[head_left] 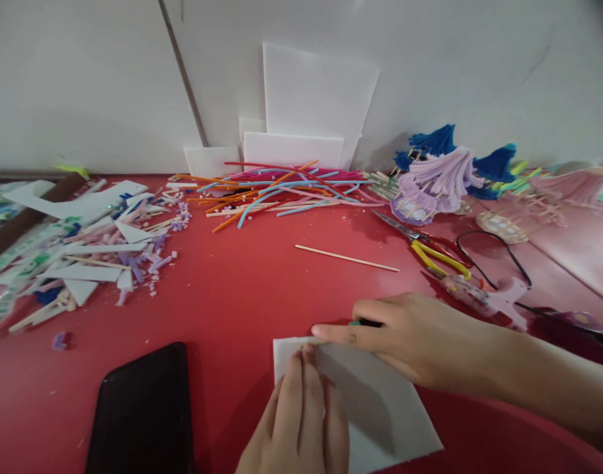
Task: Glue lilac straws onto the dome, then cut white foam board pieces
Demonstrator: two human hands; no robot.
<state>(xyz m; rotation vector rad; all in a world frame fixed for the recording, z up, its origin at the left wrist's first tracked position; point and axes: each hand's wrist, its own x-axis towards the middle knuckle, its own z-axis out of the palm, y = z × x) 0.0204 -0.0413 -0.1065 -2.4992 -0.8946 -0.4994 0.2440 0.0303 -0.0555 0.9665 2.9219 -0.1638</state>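
Note:
A white foam sheet (375, 408) lies on the red table (232, 283) in front of me. My left hand (301, 415) rests on its left part, fingers pressed together, with the fingertips at a thin pale stick near the far edge. From the right comes my right hand (395, 336), its index finger stretched along that edge and touching the stick's end region. Its other fingers are curled round something dark and green, mostly hidden. Another thin wooden stick (347, 258) lies loose on the table beyond my hands.
A black phone (141, 411) lies at the left. Behind it are foam and pipe-cleaner scraps (104, 243). Colourful pipe cleaners (282, 187) lie at the back. Pliers (437, 257), a glue gun (484, 296) and small fuzzy-roofed models (437, 181) are at the right.

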